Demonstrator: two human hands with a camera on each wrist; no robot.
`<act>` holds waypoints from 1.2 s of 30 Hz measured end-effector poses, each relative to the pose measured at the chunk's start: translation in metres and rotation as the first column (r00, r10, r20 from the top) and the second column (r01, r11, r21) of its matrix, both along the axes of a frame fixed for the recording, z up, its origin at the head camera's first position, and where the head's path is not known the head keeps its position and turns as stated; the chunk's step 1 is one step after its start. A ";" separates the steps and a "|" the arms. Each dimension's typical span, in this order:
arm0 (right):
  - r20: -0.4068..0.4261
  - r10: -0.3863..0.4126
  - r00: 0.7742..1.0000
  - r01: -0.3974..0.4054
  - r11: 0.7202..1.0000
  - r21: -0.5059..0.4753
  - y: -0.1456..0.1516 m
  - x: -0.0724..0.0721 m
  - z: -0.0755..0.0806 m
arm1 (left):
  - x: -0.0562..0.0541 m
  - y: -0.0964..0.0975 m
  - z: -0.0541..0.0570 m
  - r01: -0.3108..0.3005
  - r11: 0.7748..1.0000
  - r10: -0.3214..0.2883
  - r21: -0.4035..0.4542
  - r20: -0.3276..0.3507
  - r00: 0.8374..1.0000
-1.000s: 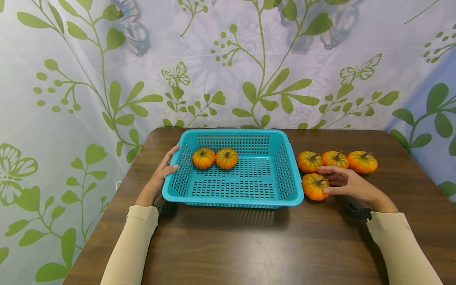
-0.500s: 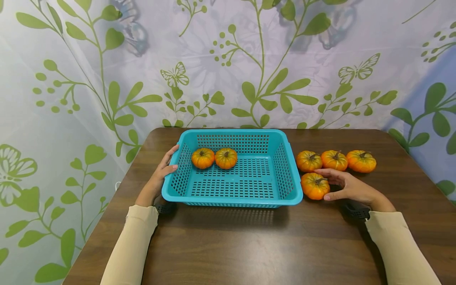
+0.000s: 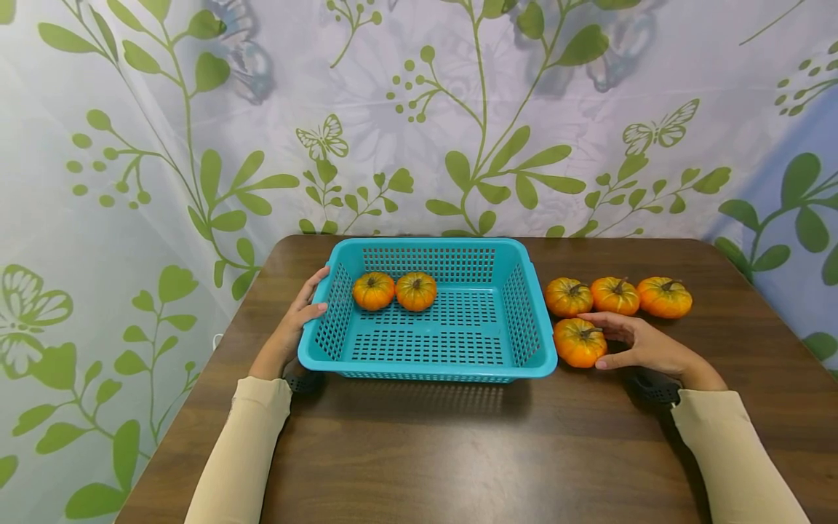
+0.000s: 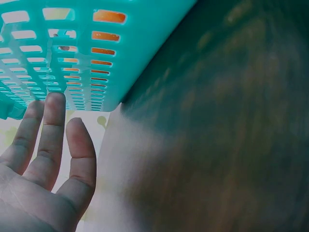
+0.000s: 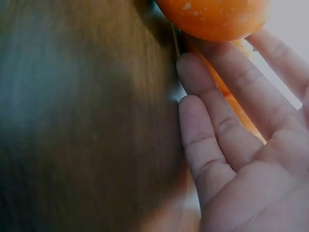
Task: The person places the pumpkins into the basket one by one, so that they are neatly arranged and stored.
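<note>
A turquoise plastic basket [image 3: 425, 370] with slotted walls stands on the table. Two small orange pumpkins [image 3: 374, 291] sit side by side in its back left part. My left hand [image 3: 292, 322] rests against the basket's left side, thumb and fingertips at the rim; the left wrist view shows its fingers fairly straight along the slotted wall. To the right of the basket, my right hand [image 3: 644, 346] holds a small pumpkin [image 3: 577, 345] from its right side, thumb in front and fingers behind. In the right wrist view the pumpkin's underside [image 5: 217, 19] shows above the fingers.
Behind the held pumpkin, three more pumpkins [image 3: 615, 295] stand in a row on the brown wooden table [image 3: 419, 451], the leftmost close to the basket's right wall. A curtain [image 3: 419, 124] with green leaf prints hangs along the table's back edge.
My right hand has moved slightly left and its thumb and fingers have closed in on the front pumpkin. The left hand and the basket stay where they were.
</note>
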State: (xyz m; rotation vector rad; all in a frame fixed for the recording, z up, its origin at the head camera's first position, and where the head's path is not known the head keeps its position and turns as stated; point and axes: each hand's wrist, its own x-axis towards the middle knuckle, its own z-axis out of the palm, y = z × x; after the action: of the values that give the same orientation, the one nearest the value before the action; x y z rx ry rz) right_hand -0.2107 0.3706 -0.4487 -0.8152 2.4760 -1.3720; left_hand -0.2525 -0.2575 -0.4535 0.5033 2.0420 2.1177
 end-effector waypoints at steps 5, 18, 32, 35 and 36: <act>0.007 -0.014 1.000 0.014 1.000 0.007 0.001 0.001 0.000 | 0.000 0.000 0.000 -0.003 1.000 0.003 -0.010 0.003 1.000; 0.009 -0.039 0.999 0.039 0.999 0.017 -0.001 0.007 0.012 | 0.000 0.001 -0.001 0.007 1.000 -0.007 -0.009 -0.007 1.000; -0.117 -0.077 0.990 0.078 0.997 0.003 -0.004 0.010 0.032 | 0.000 0.000 0.001 -0.003 1.000 0.003 -0.009 0.004 1.000; -0.114 -0.100 0.988 0.101 0.995 0.001 -0.005 0.012 0.035 | 0.001 0.000 0.001 -0.004 1.000 0.004 -0.016 0.002 1.000; -0.109 -0.108 0.988 0.109 0.994 0.000 -0.005 0.012 0.036 | 0.001 0.000 0.002 -0.006 1.000 0.006 -0.021 0.003 1.000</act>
State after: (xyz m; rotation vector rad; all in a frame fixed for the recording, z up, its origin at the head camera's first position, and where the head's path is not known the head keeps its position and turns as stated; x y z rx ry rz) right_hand -0.1983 0.3656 -0.4129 -0.7843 2.6423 -1.3896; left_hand -0.2515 -0.2571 -0.4517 0.4918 2.0642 2.0968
